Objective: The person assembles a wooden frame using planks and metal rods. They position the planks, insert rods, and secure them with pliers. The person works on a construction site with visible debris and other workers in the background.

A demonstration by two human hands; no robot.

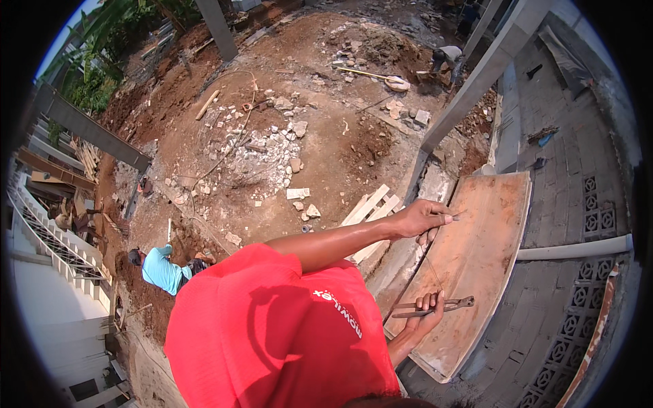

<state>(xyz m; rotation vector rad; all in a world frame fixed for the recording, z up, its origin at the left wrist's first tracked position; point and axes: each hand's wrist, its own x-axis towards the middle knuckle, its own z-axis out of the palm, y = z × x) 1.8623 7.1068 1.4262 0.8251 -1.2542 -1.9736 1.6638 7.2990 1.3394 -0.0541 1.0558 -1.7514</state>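
My left hand (423, 219) is closed in a pinch above the upper part of a long, dusty orange-brown board (488, 207). A thin dark wire (458, 215) pokes out past its fingertips. Lower down over the same board, my right hand (430, 310) is wrapped round the handles of a pair of pincers (466, 302). The pincers' head points right and both handles stick out to the left. A fine strand runs between the two hands; where its ends go is hard to make out.
Pale wooden slats (371, 207) lie left of the board. A grey post (469, 85) leans above it, and a white pipe (575, 248) meets its right side. Rubble (269, 153) covers the dirt. A person in a light blue shirt (163, 267) is at left, another person (447, 58) far right.
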